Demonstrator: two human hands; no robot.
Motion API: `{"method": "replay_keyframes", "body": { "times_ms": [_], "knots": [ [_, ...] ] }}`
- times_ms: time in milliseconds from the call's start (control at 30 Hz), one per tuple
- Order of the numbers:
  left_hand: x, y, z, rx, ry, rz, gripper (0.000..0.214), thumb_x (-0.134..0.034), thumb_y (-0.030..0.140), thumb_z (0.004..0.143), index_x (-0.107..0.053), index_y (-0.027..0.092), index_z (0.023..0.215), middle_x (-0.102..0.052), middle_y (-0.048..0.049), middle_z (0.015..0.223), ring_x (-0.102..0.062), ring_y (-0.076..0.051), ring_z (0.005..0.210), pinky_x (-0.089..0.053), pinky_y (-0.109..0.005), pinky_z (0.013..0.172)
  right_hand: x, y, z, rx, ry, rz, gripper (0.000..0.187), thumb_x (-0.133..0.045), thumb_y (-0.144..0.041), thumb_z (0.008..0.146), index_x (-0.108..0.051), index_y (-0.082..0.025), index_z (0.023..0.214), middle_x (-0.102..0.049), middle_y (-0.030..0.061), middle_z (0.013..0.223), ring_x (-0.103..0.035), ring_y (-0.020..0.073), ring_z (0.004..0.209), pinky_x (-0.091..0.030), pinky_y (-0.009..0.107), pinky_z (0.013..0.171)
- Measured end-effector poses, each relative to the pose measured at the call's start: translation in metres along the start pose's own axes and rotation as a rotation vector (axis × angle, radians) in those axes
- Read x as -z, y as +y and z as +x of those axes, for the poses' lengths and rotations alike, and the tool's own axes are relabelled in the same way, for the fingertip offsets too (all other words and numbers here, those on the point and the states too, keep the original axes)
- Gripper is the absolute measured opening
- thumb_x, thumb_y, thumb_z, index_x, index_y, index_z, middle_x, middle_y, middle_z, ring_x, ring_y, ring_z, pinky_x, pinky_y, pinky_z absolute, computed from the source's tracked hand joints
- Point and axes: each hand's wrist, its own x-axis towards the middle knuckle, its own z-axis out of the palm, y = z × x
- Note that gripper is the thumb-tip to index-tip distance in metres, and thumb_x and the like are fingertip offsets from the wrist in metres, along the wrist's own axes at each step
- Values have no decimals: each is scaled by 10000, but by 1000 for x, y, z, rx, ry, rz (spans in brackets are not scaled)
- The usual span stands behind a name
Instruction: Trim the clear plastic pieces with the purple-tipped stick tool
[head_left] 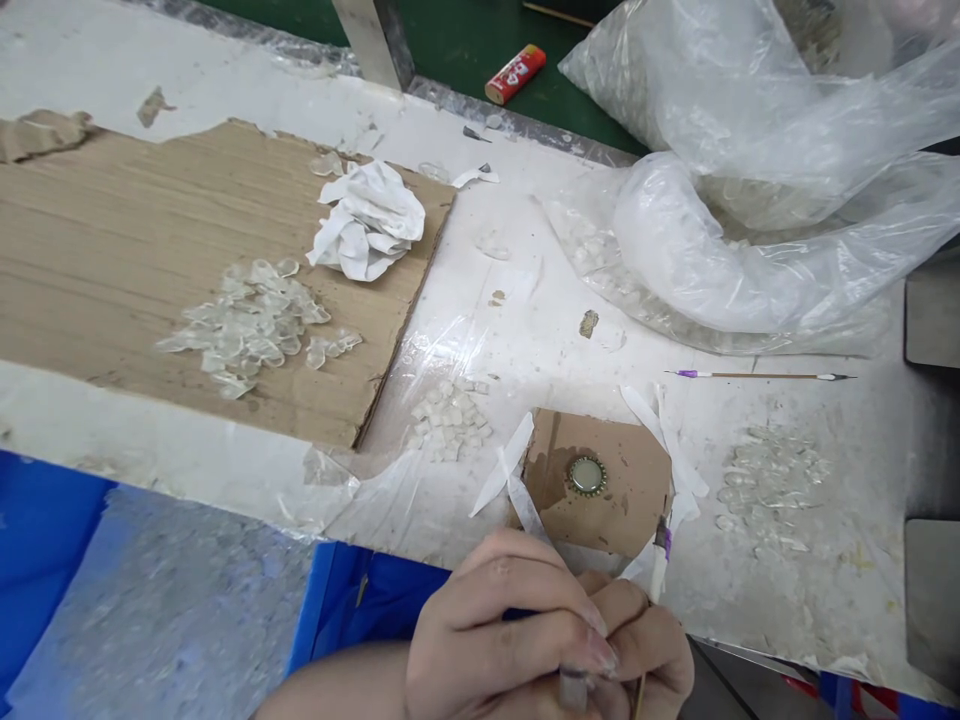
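Observation:
Close together at the bottom of the head view are both of my hands. My left hand (491, 620) is closed, its fingers pinching a small clear piece (574, 690) at the lower edge. My right hand (652, 640) is closed around a thin brush (658, 572) with a dark tip and purple band, pointing up. The fingers of both hands meet and partly hide the piece. Just beyond them lies a taped cardboard square (555, 440) with a wet stain, and on it sits a metal bottle cap (587, 476) with its hollow side up.
Small clear squares (450, 420) lie left of the cardboard, flat clear pieces (776, 485) right. A second brush (772, 376) lies behind. On a large cardboard sheet (150, 220) are clear curved pieces (251, 320) and crumpled paper (371, 220). Plastic bags (750, 270) and a red lighter (516, 74) are farther back.

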Motion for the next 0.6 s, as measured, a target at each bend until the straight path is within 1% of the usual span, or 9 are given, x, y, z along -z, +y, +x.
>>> {"method": "replay_keyframes", "body": {
  "times_ms": [67,133,200,300,367,433,533,600],
  "knots": [
    [0,1,1,-13,7,6,265,-625,420,1098,-744,194,1029,-841,-38,838,-768,-159,697,-668,-225,650,0,0,1,4,-6,-1,145,-733,-283,1037,-787,-301,1170,-746,-20,750,-685,160,576,-624,256,539],
    [1,2,3,-16,16,-12,249,-629,389,1101,-736,177,1024,-854,-48,883,-792,-154,765,-673,-201,715,-1,-1,3,18,5,-4,131,-751,-281,1024,-787,-291,1150,-742,-18,737,-686,166,580,-601,256,506],
    [1,2,4,-10,4,-38,247,-638,393,1094,-739,175,1037,-868,-59,918,-807,-159,810,-679,-198,743,-3,-1,4,24,21,-6,118,-762,-279,1016,-786,-291,1131,-728,-28,720,-671,161,560,-585,250,488],
    [1,2,7,1,10,-50,242,-659,399,1081,-752,183,1024,-881,-54,910,-814,-166,797,-685,-206,723,-5,0,5,23,17,-33,88,-762,-295,1015,-776,-299,1101,-708,-36,700,-666,161,544,-578,246,476],
    [3,1,9,-5,30,-47,249,-659,393,1084,-758,183,994,-884,-45,890,-814,-155,772,-679,-194,704,-6,2,3,28,27,-60,62,-735,-330,1031,-764,-307,1081,-694,-35,687,-636,161,506,-582,256,469],
    [5,0,10,-15,16,-31,232,-676,369,1081,-766,179,985,-886,-45,875,-810,-150,746,-675,-189,687,-5,3,0,25,42,-77,69,-707,-351,1045,-756,-316,1079,-683,-31,689,-601,160,474,-598,270,473],
    [11,-2,7,-12,-30,-18,165,-768,349,1024,-780,191,1069,-890,-64,886,-798,-177,705,-685,-235,657,-1,3,-3,-15,17,-70,95,-689,-324,1051,-747,-330,1126,-695,-21,730,-626,169,498,-629,286,508],
    [14,-2,3,1,-23,-30,224,-821,365,979,-781,214,1139,-884,-75,883,-784,-199,671,-686,-278,630,4,-1,-3,-50,-44,-64,135,-710,-297,1036,-731,-335,1164,-716,-11,765,-674,181,543,-638,291,531]
  ]
}}
